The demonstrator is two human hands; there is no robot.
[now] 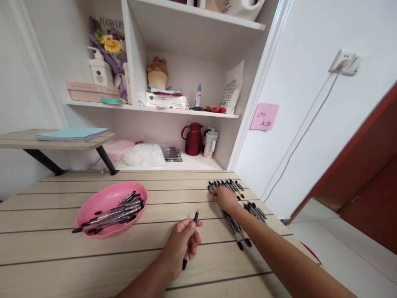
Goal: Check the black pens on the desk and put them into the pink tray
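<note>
Pens [235, 234], which the right forearm [266, 241] partly hides; right hand [225, 199], its hold too small to tell; white jug [240, 9], cropped at top; white packet [166, 100], print illegible; brown door [369, 203], cropped at right.

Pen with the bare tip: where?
Head view, low centre: the pen is in the left hand, between the pink bowl and the right hand.

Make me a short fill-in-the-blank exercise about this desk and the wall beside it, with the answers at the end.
1. The hand nearer the bowl is the person's ____ one.
2. It holds a single ____.
3. The bowl is coloured ____.
4. The note on the wall shows the number ____.

Missing words: left; pen; pink; 250.
</note>
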